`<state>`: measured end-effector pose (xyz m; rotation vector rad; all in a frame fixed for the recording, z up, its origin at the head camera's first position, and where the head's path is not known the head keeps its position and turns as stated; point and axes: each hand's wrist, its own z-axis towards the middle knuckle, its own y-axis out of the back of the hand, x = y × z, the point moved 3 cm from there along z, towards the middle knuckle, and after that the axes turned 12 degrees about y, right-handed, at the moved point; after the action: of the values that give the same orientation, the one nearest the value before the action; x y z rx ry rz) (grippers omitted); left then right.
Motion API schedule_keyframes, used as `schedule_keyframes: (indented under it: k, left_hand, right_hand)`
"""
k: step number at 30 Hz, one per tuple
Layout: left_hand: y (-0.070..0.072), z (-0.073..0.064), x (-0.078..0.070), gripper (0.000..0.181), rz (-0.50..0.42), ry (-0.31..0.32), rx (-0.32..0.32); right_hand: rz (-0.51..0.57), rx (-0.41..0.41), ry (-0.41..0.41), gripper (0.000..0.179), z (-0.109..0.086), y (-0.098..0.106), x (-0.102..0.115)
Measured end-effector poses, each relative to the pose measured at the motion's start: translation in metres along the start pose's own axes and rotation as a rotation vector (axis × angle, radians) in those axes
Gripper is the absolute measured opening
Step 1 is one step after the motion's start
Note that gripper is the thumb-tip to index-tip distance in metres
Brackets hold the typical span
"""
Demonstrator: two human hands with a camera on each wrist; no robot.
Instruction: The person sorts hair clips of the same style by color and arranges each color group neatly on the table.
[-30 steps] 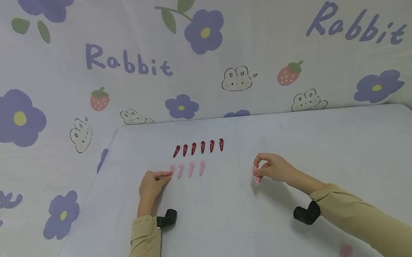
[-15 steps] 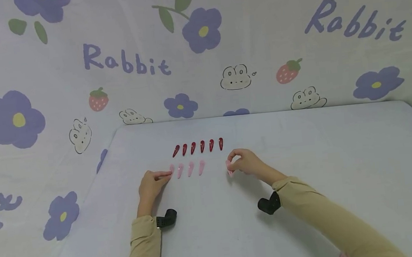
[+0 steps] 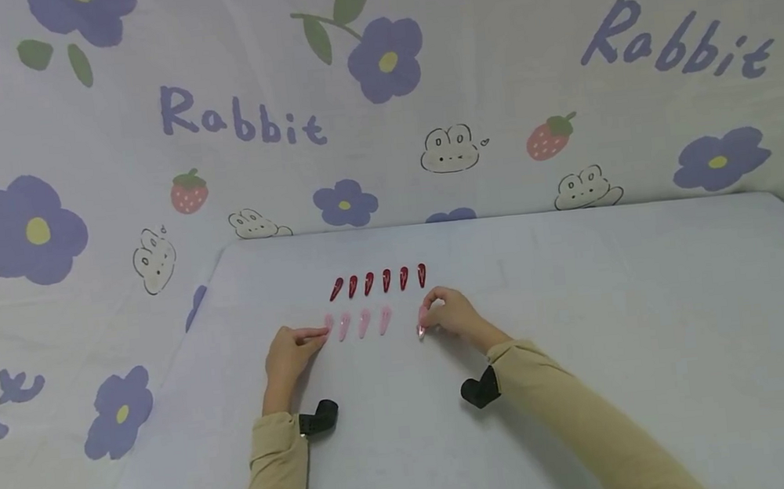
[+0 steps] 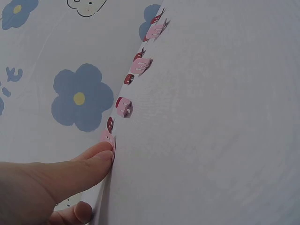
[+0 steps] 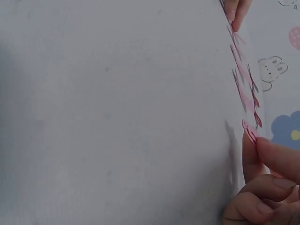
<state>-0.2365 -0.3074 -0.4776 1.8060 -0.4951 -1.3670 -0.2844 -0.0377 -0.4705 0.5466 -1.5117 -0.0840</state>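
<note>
Pink snap hair clips point(image 3: 365, 323) lie in a row on the white table, below a row of red hair clips point(image 3: 387, 280). My left hand point(image 3: 293, 358) is at the left end of the pink row, thumb and finger pinching the leftmost pink clip point(image 4: 108, 138). To the right of that row, my right hand point(image 3: 457, 315) pinches another pink hair clip point(image 5: 251, 132) between thumb and forefinger. That clip is just above the table, apart from the row, and partly covered by the fingertips.
The white table point(image 3: 619, 317) extends around both hands. Behind it hangs a cloth point(image 3: 382, 143) printed with flowers, rabbits and strawberries. Dark wrist cameras point(image 3: 320, 417) sit on both sleeves.
My right hand has moved left with its pink hair clip, up to the right end of the pink row. My left hand has stayed in place.
</note>
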Motion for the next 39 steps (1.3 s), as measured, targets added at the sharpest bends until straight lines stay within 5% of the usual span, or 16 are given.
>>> schedule_keyframes:
  k: [15, 22, 39]
  left_hand:
    - [0.001, -0.004, -0.002, 0.02, 0.003, 0.01, 0.003]
    - [0.001, -0.003, -0.002, 0.019, 0.008, 0.015, 0.006]
    - [0.003, -0.004, -0.003, 0.019, -0.011, 0.013, 0.003]
  right_hand:
    - [-0.051, -0.106, 0.114, 0.012, 0.01, -0.02, 0.006]
    - [-0.197, -0.136, 0.207, 0.014, 0.01, -0.024, 0.009]
    - [-0.304, -0.107, 0.19, 0.018, 0.012, -0.026, 0.012]
